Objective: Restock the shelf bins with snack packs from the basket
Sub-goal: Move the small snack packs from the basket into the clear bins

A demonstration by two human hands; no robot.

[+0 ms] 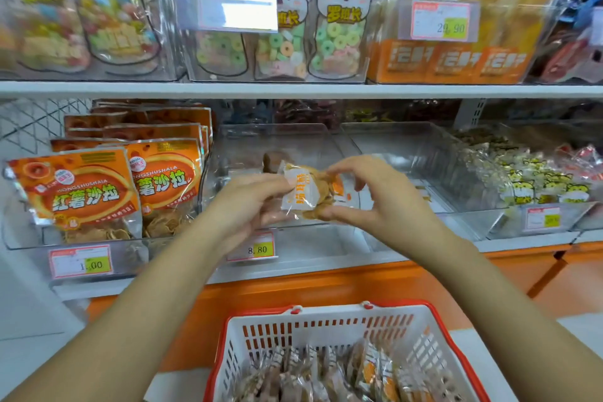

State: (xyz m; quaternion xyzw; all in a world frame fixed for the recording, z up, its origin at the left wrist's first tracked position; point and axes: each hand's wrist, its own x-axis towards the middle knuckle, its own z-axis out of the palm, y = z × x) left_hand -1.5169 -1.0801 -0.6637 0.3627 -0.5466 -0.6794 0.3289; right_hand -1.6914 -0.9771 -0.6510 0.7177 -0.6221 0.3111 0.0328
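Snack pack (pixel 310 192): held up between both hands, just over the front rim of the clear middle bin (pixel 248 147).
Left hand (pixel 251 202): fingers curled round the pack's left end.
Right hand (pixel 375 196): thumb under and fingers arched over, pinching the right end (a lighter hold, it seems).
Long axis: roughly left to right, from hand to hand, across the bin's mouth.
Way to the bin: straight ahead and a little down; neither hand is clearly nearer.
Basket (pixel 326 326): low, close to the body, well apart from the hands, with more packs inside.
Likely next: a short push forward, then release.
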